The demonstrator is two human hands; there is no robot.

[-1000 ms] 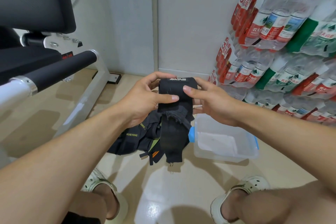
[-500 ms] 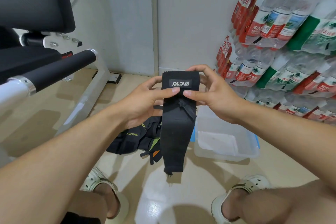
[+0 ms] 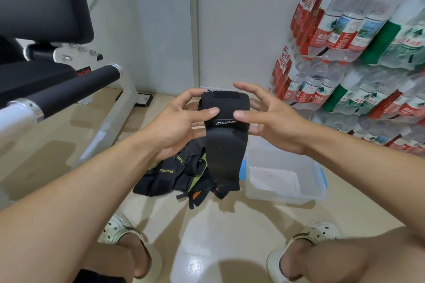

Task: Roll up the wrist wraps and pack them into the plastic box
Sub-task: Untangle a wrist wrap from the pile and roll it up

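Between the bench frame (image 3: 119,108) on the left and stacked water bottles (image 3: 345,53) on the right, both hands pinch the black wrist wrap (image 3: 226,135), left hand (image 3: 177,126) and right hand (image 3: 273,122) at its rolled top, above the plastic box (image 3: 285,195) on the floor.

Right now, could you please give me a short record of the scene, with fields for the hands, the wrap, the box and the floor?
left hand: grips the wrap's rolled top, thumb on front
right hand: thumb presses the roll, fingers spread behind
wrap: black, partly rolled, tail hanging down
box: clear plastic, open, on the floor
pile: more dark wraps on the floor left of the box
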